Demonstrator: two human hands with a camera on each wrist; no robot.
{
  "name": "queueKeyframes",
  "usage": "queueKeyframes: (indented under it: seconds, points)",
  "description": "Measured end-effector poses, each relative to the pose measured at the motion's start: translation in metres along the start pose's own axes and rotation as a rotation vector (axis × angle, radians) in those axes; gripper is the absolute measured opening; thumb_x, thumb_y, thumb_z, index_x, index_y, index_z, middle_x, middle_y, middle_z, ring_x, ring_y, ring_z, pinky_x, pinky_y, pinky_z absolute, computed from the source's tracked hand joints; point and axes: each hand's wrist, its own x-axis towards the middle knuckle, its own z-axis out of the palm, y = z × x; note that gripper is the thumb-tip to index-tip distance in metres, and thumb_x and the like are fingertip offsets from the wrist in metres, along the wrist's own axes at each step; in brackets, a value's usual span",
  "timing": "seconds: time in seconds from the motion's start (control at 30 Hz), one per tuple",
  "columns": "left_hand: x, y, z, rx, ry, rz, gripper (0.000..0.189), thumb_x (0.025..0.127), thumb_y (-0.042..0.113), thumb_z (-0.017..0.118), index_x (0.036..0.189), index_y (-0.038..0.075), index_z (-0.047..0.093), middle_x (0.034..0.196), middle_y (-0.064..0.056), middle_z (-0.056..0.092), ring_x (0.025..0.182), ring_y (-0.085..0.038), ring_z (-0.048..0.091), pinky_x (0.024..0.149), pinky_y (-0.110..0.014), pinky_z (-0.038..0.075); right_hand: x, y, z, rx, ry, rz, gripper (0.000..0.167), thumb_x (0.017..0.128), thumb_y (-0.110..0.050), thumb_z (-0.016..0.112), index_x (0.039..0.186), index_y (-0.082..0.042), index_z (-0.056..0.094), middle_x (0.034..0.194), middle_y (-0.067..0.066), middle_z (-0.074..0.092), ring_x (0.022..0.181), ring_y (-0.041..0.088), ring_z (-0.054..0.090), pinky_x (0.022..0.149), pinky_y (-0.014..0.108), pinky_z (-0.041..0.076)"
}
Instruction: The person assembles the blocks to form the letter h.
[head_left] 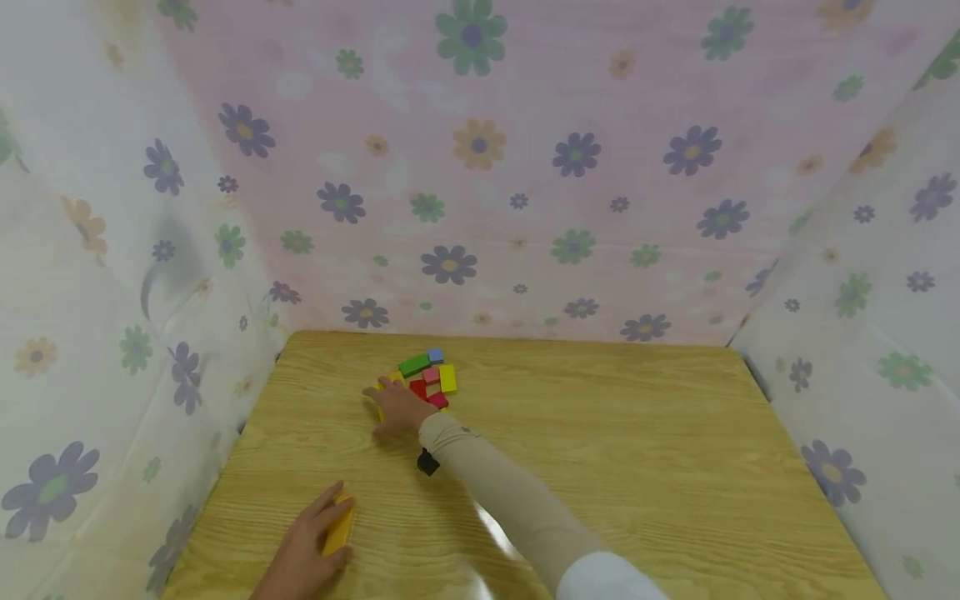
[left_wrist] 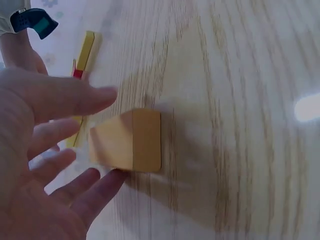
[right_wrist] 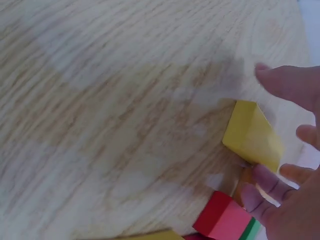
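Near the front left of the table, my left hand (head_left: pixel 303 537) lies around an orange block (head_left: pixel 340 525). In the left wrist view its thumb stands apart from the block, while a fingertip is right at the block's lower edge. Further back, my right hand (head_left: pixel 405 406) spreads over the left side of a group of coloured blocks, partly covering them. A yellow block (right_wrist: pixel 252 135) sits between its thumb and fingers in the right wrist view, the thumb well off it. Close below those fingers are a red block (right_wrist: pixel 225 215) and part of a green one.
Beside the right hand lie a long green block (head_left: pixel 415 365), a small blue block (head_left: pixel 436 356), a yellow block (head_left: pixel 447 378) and a pink block (head_left: pixel 431 376). A black device (head_left: pixel 427 462) shows under the right wrist. Flowered cloth (head_left: pixel 517 250) surrounds the wooden table (head_left: pixel 637 450) at the back and sides.
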Motion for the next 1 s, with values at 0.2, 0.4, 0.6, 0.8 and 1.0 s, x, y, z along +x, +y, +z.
queueKeyframes:
  seconds: [0.2, 0.4, 0.6, 0.8, 1.0]
  points:
    - [0.004, -0.008, -0.005, 0.037, -0.137, 0.077, 0.067, 0.074, 0.023, 0.08, 0.131, -0.002, 0.055, 0.147, -0.017, 0.037, 0.128, -0.043, 0.038, 0.097, -0.058, 0.036, 0.002, 0.001, 0.005, 0.03, -0.039, 0.046, 0.076, 0.082, -0.028, 0.073, 0.148, -0.02, 0.034, 0.154, 0.007, 0.022, 0.132, 0.022, 0.038, 0.101, 0.031, 0.04]
    - [0.007, -0.009, -0.013, 0.042, -0.217, 0.108, 0.073, 0.073, 0.02, 0.08, 0.136, -0.003, 0.049, 0.149, -0.015, 0.033, 0.13, -0.039, 0.035, 0.1, -0.047, 0.038, 0.006, 0.006, 0.008, 0.047, -0.026, 0.055, 0.071, 0.082, -0.025, 0.073, 0.144, -0.013, 0.039, 0.151, 0.012, 0.023, 0.098, 0.012, 0.056, 0.081, 0.02, 0.048]
    - [0.004, -0.014, -0.014, 0.001, -0.208, 0.153, 0.077, 0.072, 0.019, 0.081, 0.135, -0.007, 0.046, 0.148, -0.02, 0.033, 0.128, -0.043, 0.035, 0.099, -0.022, 0.037, 0.005, 0.007, 0.015, 0.129, -0.057, 0.082, 0.071, 0.083, -0.022, 0.071, 0.145, -0.014, 0.037, 0.154, 0.012, 0.016, 0.108, 0.015, 0.054, 0.086, 0.024, 0.048]
    - [0.0, -0.018, -0.011, -0.141, -0.214, 0.093, 0.079, 0.073, 0.018, 0.08, 0.137, -0.01, 0.042, 0.15, -0.021, 0.027, 0.13, -0.041, 0.027, 0.094, -0.008, 0.031, 0.001, 0.006, 0.014, 0.112, -0.021, 0.039, 0.073, 0.081, -0.027, 0.074, 0.141, -0.008, 0.037, 0.146, 0.011, 0.03, 0.114, 0.013, 0.048, 0.092, 0.021, 0.043]
    - [-0.002, -0.02, -0.006, -0.13, -0.184, 0.032, 0.076, 0.074, 0.016, 0.079, 0.138, -0.006, 0.044, 0.151, -0.014, 0.028, 0.131, -0.034, 0.031, 0.094, -0.008, 0.03, -0.007, 0.005, 0.007, 0.159, -0.007, -0.01, 0.075, 0.079, -0.033, 0.077, 0.139, -0.005, 0.041, 0.138, 0.01, 0.037, 0.104, 0.011, 0.046, 0.091, 0.018, 0.041]
